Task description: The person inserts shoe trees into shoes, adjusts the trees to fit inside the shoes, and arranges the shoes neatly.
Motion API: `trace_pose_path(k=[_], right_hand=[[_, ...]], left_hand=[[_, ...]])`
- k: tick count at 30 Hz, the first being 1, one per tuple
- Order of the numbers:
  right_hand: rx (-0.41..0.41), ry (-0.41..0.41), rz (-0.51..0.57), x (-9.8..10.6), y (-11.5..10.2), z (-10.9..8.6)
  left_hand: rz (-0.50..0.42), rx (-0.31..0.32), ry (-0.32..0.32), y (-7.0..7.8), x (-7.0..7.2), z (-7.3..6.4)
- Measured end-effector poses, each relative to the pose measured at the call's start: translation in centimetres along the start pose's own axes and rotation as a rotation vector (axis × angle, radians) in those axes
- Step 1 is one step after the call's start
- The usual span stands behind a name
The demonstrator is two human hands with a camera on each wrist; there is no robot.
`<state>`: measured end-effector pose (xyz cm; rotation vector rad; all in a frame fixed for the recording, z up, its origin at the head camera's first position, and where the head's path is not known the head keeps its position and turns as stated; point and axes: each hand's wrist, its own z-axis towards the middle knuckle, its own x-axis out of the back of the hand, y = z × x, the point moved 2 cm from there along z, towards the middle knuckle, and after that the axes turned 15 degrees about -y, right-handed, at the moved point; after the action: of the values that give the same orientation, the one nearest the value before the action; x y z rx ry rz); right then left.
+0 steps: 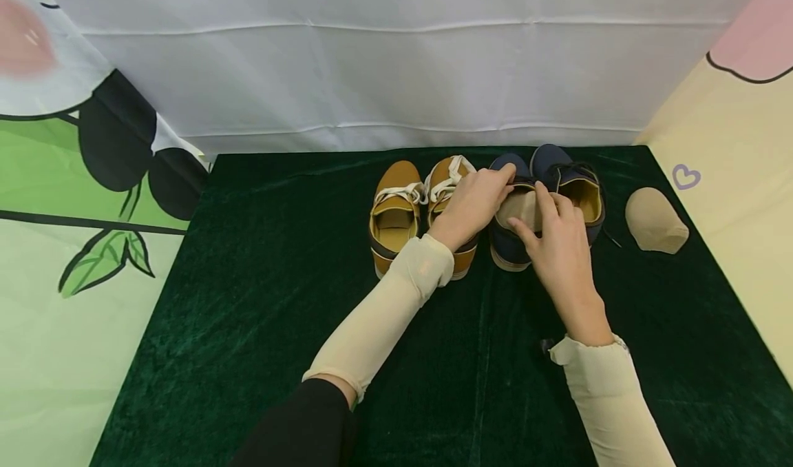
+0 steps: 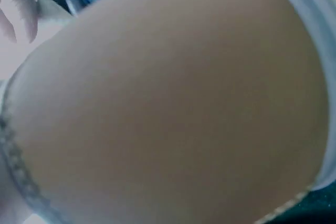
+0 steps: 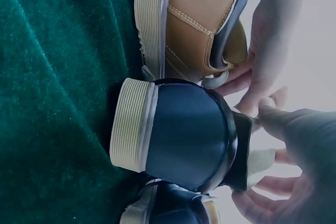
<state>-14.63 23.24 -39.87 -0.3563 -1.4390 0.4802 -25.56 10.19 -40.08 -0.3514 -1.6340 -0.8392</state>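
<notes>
Fingers of the right hand appear to pinch a beige, rounded, soft-looking insert in the opening of the left navy-blue shoe with a pale ribbed sole, on the far part of the green velvet-covered tabletop. The insert could buckle if pressed against the collar, and uneven force might tip the shoe. The left hand is at this shoe's front, covering part of it; I can't tell whether its fingers grip. The insert's lower end is hidden, and a blurred brown surface fills most of the left wrist view.
</notes>
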Motion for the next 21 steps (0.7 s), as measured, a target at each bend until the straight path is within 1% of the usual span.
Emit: trace_pose_path(k=[3, 6, 9, 11, 13, 15, 19, 21], right_hand=[[0.004, -0.003, 0.048, 0.2, 0.5, -0.2], [0.0, 0.01, 0.093, 0.4, 0.9, -0.6], [-0.009, 0.033, 0.118, 0.3, 1.3, -1.0], [-0.022, 0.04, 0.132, 0.2, 1.5, -1.2], [-0.036, 0.048, 0.144, 0.0, 1.7, -1.4], [-0.052, 0.052, 0.153, -0.1, 1.8, -1.4], [-0.071, 0.05, 0.159, -0.5, 2.0, -1.3], [-0.075, 0.044, 0.16, -0.6, 2.1, -1.2]], left_hand=[[-0.031, 0.008, -0.031, 0.0, 0.1, 0.0], [-0.084, 0.02, -0.081, 0.1, 0.3, -0.1], [-0.151, 0.032, -0.161, 0.2, 0.4, -0.4], [-0.194, 0.029, -0.213, 0.3, 0.5, -0.6], [-0.209, 0.009, -0.254, 0.2, 0.7, -0.8], [-0.206, -0.033, -0.272, 0.2, 0.8, -1.0], [-0.17, -0.113, -0.266, 0.1, 0.7, -1.1], [-0.159, -0.134, -0.253, 0.2, 0.6, -1.2]])
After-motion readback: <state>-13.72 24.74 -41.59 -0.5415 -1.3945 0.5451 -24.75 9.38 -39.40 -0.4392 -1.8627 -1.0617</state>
